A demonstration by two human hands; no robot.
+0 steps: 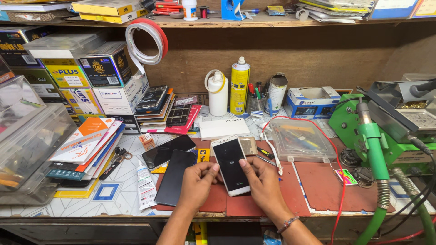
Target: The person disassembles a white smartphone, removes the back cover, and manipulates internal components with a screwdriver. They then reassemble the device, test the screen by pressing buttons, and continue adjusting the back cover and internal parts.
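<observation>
I have both hands, left hand (196, 180) and right hand (262, 181), clamped on the white-framed, dark-screened smartphone (230, 165), thumbs pinning its edges face-up over the red bench mat (318, 181) between them.

Two hands, left (196, 180) and right (262, 183); one white phone (230, 165); two dark screens (169, 151) (175, 178); one yellow spray can (239, 86); one white bottle (218, 94).

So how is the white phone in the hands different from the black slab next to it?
The white phone has a white frame around its dark screen; the black slab is dark all over. The left hand and right hand hold the white phone by its edges, while the black slab just lies on the red mat. The slab looks a bit longer. Both are flat rectangles.
</observation>
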